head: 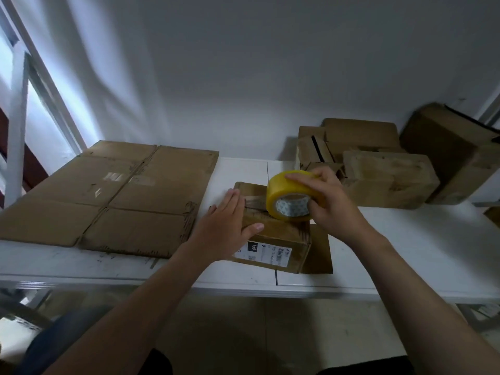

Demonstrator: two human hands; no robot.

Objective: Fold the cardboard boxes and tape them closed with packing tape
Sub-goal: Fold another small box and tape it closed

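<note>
Left hand [226, 221]: lay flat, fingers straight, pressing the small cardboard box [276, 236].
Right hand [328, 204]: gripped the yellow packing tape roll [293, 196] atop that box.
Flattened carton [108, 196]: left of both hands.

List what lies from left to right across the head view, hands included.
Flattened cardboard sheet → left hand → yellow tape roll → right hand → pile of folded boxes.
</note>
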